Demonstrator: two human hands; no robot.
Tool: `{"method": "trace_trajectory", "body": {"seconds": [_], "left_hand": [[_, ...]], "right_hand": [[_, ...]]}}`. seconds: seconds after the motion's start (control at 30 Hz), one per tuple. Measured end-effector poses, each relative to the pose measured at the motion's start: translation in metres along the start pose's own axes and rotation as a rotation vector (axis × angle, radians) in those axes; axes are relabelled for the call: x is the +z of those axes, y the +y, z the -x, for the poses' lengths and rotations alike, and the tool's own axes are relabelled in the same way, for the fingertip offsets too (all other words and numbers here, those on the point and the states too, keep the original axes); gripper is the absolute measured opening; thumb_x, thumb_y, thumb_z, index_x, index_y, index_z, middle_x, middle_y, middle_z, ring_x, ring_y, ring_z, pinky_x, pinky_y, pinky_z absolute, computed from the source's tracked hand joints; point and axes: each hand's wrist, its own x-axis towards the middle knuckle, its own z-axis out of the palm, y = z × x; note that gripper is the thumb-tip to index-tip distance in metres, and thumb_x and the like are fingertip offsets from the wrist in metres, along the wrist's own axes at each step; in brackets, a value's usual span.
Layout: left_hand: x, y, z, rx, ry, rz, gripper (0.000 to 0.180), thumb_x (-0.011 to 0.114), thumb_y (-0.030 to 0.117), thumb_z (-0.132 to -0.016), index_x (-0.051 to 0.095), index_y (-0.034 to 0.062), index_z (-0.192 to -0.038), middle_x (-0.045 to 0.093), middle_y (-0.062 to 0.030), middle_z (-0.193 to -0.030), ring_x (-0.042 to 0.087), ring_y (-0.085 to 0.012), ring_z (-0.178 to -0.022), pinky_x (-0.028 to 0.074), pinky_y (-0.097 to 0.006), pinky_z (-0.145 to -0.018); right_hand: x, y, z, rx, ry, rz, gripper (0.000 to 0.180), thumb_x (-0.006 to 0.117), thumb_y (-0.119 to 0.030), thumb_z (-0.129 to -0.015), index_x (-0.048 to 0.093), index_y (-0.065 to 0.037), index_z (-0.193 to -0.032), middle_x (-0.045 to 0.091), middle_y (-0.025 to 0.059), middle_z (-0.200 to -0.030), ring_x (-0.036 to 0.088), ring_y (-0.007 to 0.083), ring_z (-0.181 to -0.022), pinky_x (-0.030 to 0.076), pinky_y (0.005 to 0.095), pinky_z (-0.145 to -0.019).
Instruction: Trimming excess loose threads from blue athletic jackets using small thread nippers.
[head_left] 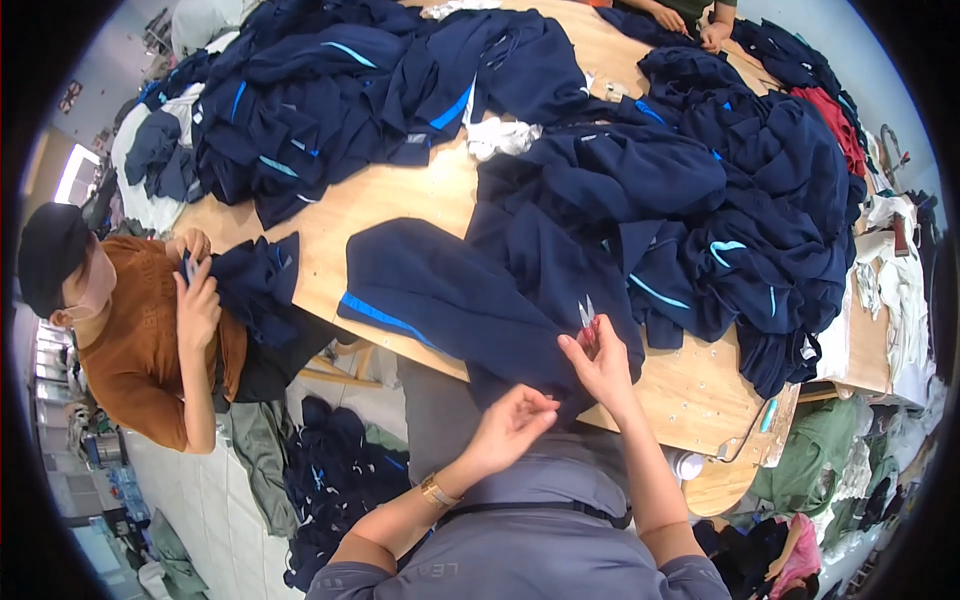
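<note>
In my right hand [607, 372] is a pair of thread snips [587, 314] with red handles, blades pointing away from me. My left hand [512, 428] is closed in a pinch beside it, over the table's near edge; whatever its fingertips hold is too small to make out. Under both hands lies a dark navy garment [430, 280] with a bright blue strip along one edge. Part of it hangs toward my lap.
Navy garments with blue trim form a left heap [330, 110] and a right heap [760, 180] on the wooden table [400, 200]. At left a co-worker [160, 330] handles navy cloth. Another person's hands [700, 30] show at the far side. More navy clothing [340, 470] lies below.
</note>
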Motion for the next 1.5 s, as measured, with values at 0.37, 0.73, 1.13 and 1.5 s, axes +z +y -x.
{"method": "trace_trajectory", "body": {"seconds": [0.37,0.73,1.13,1.5], "left_hand": [[-0.050,0.039,-0.053,0.407,0.601,-0.797,0.012,0.060,0.006,-0.081,0.057,0.0029,-0.092,0.060,-0.0103,-0.091,0.060,-0.0196,-0.081,0.048,-0.030,-0.066],[-0.090,0.069,-0.089,0.325,0.312,-1.006,0.014,0.059,0.018,-0.084,0.059,0.0049,-0.085,0.060,-0.0135,-0.088,0.054,-0.0302,-0.100,0.031,-0.049,-0.098],[-0.225,0.035,-0.074,0.081,1.228,-1.264,0.029,0.062,0.018,-0.080,0.057,0.0039,-0.106,0.056,-0.0185,-0.107,0.039,-0.0345,-0.118,0.030,-0.047,-0.098],[-0.099,0.124,-0.066,0.469,0.339,-0.137,0.012,0.054,0.009,-0.089,0.045,0.0061,-0.097,0.046,0.0051,-0.072,0.041,-0.0001,-0.061,0.034,-0.016,-0.054]], "right_hand": [[0.014,0.003,-0.026,-0.096,-0.038,0.100,0.031,0.064,-0.014,-0.079,0.038,-0.001,-0.089,0.055,0.0199,-0.077,0.057,0.0329,-0.070,0.045,0.0368,-0.064],[0.029,0.016,-0.043,-0.130,-0.195,-0.086,0.030,0.066,-0.008,-0.077,0.040,-0.002,-0.091,0.057,0.0089,-0.070,0.053,0.0171,-0.061,0.044,0.0283,-0.060],[0.020,-0.004,-0.009,-0.124,-0.103,-0.017,0.026,0.064,-0.007,-0.079,0.039,-0.002,-0.084,0.052,0.0073,-0.063,0.048,0.0157,-0.056,0.041,0.0278,-0.056],[0.029,-0.058,-0.011,-0.247,-0.015,-0.237,0.017,0.064,-0.004,-0.080,0.048,-0.004,-0.088,0.054,0.0023,-0.080,0.051,0.0102,-0.073,0.042,0.0236,-0.069]]}}
